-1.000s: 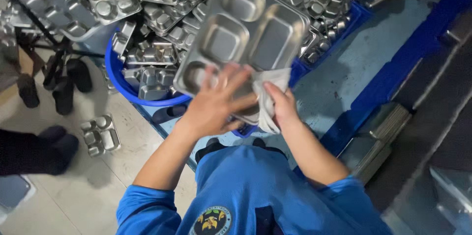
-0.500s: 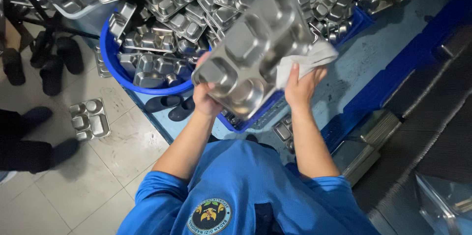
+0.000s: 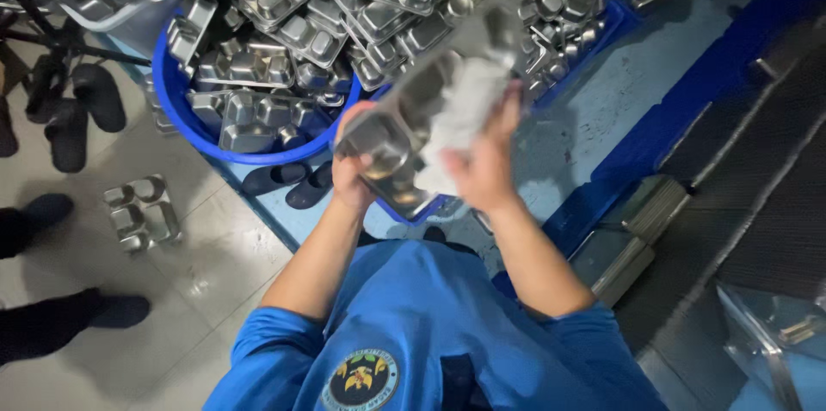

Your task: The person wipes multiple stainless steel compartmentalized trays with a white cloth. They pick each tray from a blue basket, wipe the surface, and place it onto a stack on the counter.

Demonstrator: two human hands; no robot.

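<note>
Tray (image 3: 404, 131) | steel, stiff, light-ish, probably slippery | left hand (image 3: 354, 174) clamps its lower edge | right hand (image 3: 483, 166) presses white cloth (image 3: 460, 114) on it | grab rims, not middle

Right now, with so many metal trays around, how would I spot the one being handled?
Start at the round blue tub heaped with steel trays, then look just right of it, above the blue shirt. The compartment tray there is lifted and tilted, gripped by the left hand. Unlike the others, it has a white cloth pressed on it by the right hand.
</note>
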